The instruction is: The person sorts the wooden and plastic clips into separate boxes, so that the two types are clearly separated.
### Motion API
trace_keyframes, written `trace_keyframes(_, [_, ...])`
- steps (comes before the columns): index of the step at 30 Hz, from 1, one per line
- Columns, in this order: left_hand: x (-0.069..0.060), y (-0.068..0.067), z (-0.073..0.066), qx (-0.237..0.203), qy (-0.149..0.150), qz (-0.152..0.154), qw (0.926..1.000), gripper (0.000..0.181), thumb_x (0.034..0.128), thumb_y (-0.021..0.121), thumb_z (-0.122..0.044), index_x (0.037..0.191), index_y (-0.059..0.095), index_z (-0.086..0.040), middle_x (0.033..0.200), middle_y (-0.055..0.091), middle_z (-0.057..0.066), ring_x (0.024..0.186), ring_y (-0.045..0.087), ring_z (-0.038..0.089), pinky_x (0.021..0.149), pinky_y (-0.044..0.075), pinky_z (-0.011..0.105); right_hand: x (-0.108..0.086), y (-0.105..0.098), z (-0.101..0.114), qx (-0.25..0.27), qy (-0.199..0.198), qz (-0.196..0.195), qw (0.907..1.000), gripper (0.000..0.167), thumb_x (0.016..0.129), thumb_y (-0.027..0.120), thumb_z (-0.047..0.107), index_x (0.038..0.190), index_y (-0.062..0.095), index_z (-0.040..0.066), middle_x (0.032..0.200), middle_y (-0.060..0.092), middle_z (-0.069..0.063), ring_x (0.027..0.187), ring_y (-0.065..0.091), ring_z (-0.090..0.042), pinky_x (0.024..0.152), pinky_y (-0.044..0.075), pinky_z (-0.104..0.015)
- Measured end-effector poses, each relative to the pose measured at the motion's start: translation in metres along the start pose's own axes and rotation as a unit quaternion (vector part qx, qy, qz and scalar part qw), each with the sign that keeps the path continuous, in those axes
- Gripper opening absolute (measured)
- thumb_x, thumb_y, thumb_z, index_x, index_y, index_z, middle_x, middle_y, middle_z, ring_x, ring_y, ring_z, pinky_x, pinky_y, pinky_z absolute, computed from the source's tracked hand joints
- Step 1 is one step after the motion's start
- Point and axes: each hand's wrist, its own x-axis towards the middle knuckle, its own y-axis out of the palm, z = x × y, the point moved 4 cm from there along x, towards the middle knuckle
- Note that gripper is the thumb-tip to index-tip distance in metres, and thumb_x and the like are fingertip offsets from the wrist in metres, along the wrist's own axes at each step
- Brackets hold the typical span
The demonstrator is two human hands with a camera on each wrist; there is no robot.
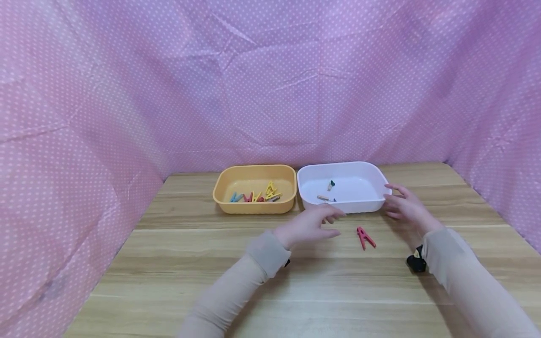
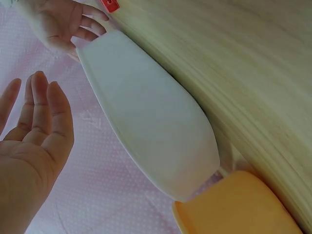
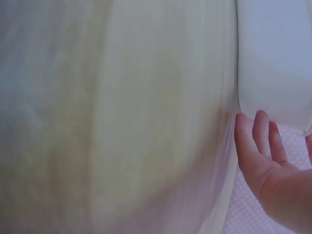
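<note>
My right hand (image 1: 405, 209) is at the right end of a white plastic basin (image 1: 367, 206), its fingertips against the end wall and fairly straight in the right wrist view. In front of the same basin hovers my left hand (image 1: 310, 225), fingers loosely spread and holding nothing; the left wrist view shows its bare palm. Inside the basin lie a small wooden clothespin (image 1: 323, 198) and a clip with a dark green decoration (image 1: 331, 185). A red plastic clothespin (image 1: 365, 238) lies on the table between the two hands.
A yellow basin (image 1: 224, 206) stands left of the white one, almost touching it. It holds several clothespins, among them blue (image 1: 235, 197), red and yellow (image 1: 270, 188) ones. Pink dotted cloth (image 1: 270, 94) hangs behind the wooden table (image 1: 169, 263).
</note>
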Motion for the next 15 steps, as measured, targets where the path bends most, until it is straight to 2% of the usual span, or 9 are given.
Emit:
trace_keyframes(2, [0.003, 0.003, -0.002, 0.007, 0.0, 0.013, 0.9999, 0.046, 0.0904, 0.065, -0.023, 0.132, 0.052, -0.008, 0.128, 0.058, 0.004, 0.111, 0.057, 0.012, 0.094, 0.043, 0.016, 0.0, 0.0, 0.001, -0.003, -0.001, 0.0, 1.0, 0.062, 0.1, 0.044, 0.027, 0.148, 0.013, 0.004, 0.141, 0.025, -0.038, 0.086, 0.058, 0.004, 0.084, 0.054, -0.028])
trace_keyframes(9, [0.014, 0.019, -0.008, 0.043, -0.017, 0.06, 0.9972, 0.062, 0.0863, 0.068, -0.035, 0.14, 0.045, -0.016, 0.134, 0.049, 0.003, 0.119, 0.048, 0.01, 0.1, 0.039, 0.019, 0.0, 0.0, 0.002, -0.006, -0.001, 0.004, 1.0, 0.064, 0.101, 0.043, 0.028, 0.148, 0.01, 0.002, 0.139, 0.028, -0.036, 0.086, 0.058, 0.004, 0.083, 0.054, -0.027])
trace_keyframes(15, [0.016, 0.038, -0.013, 0.098, -0.018, 0.1, 0.99, 0.075, 0.0817, 0.068, -0.051, 0.146, 0.035, -0.029, 0.154, 0.025, 0.003, 0.142, 0.022, 0.018, 0.113, 0.025, 0.027, 0.0, 0.001, 0.002, 0.01, 0.0, 0.01, 0.9999, 0.063, 0.1, 0.044, 0.028, 0.148, 0.012, 0.004, 0.144, 0.019, -0.041, 0.086, 0.058, 0.004, 0.085, 0.053, -0.028])
